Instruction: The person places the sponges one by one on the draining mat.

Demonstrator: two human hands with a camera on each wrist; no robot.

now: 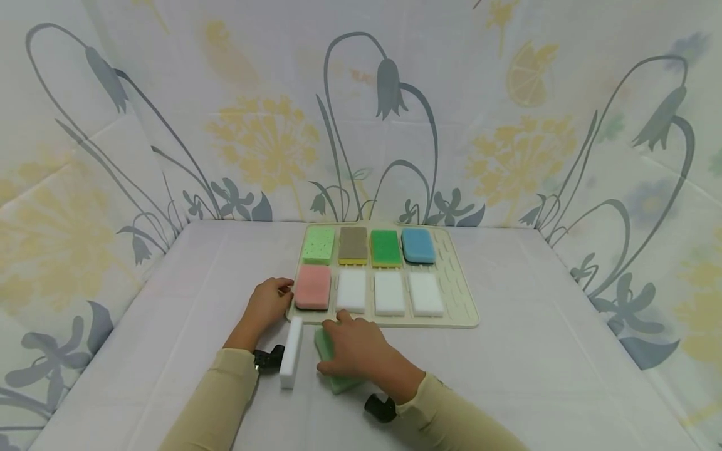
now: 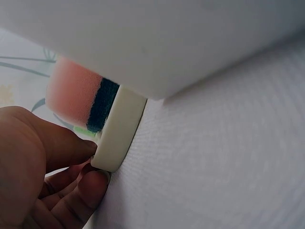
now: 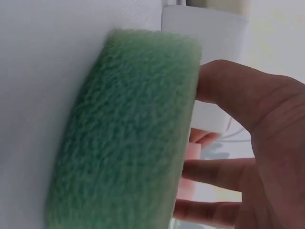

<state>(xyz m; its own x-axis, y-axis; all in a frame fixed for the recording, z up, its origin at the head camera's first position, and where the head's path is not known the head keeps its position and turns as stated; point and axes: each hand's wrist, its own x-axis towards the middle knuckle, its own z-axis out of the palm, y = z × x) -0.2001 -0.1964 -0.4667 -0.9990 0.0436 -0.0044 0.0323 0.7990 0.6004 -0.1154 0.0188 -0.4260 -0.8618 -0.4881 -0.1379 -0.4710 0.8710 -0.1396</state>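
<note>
At the left front corner of a cream ridged tray (image 1: pixel 459 285), my left hand (image 1: pixel 267 308) pinches the rim, thumb above and fingers below in the left wrist view. Just inside that corner sits a pink sponge (image 1: pixel 313 285) with a dark scouring layer underneath. My right hand (image 1: pixel 363 351) rests over a green porous sponge (image 1: pixel 333 360) in front of the tray, its fingers spread and fairly straight on the upper face. That sponge (image 3: pixel 124 129) lies flat on the table. Between my wrists a white block sponge (image 1: pixel 291 354) stands on its narrow side.
In the tray's back row are a speckled light-green sponge (image 1: pixel 319 244), a brown-and-yellow one (image 1: pixel 353 244), a green-and-yellow one (image 1: pixel 386 247) and a blue one (image 1: pixel 418 244). Three white block sponges (image 1: pixel 389 293) fill the front row beside the pink one. A flower-printed cloth (image 1: pixel 361 150) hangs behind.
</note>
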